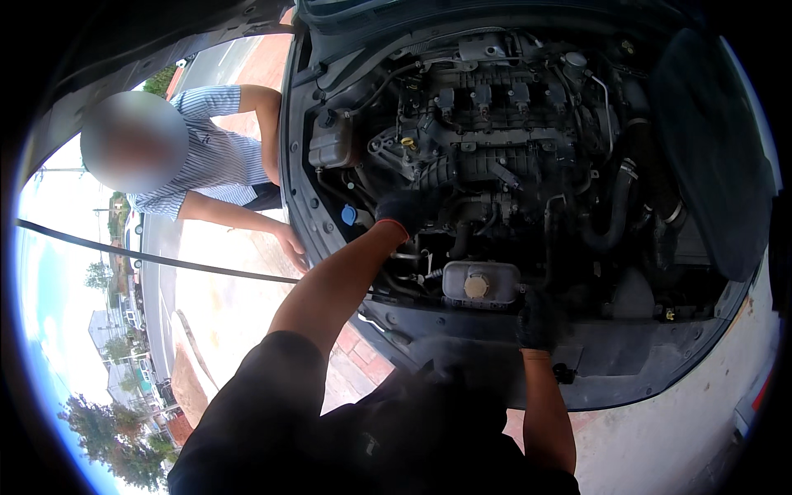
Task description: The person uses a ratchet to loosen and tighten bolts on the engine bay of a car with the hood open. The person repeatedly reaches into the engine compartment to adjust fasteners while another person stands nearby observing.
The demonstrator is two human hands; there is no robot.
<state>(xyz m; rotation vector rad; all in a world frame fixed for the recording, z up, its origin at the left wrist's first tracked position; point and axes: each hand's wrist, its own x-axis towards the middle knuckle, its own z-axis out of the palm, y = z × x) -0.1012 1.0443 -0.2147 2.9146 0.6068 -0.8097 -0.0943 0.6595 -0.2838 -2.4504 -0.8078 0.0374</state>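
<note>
I lean over the engine bay of a car with its bonnet raised. My left hand (410, 206), in a dark glove with an orange cuff, reaches in at the left side of the engine (495, 124); its fingers are lost in the shadow among the hoses. Close to it is a blue cap (349, 215). My right hand (538, 322), also in a dark glove, is at the front panel, just right of a pale coolant tank (458, 283) with a cream cap (477, 286). Its fingers blend into the dark parts, so what it touches is unclear.
Another person in a striped shirt (219, 140) stands at the left fender, one hand (290, 247) by its edge. A thin bonnet prop rod (165, 261) crosses the left side. A second reservoir (330, 148) sits at the left, and a large black cover (709, 157) lies at the right.
</note>
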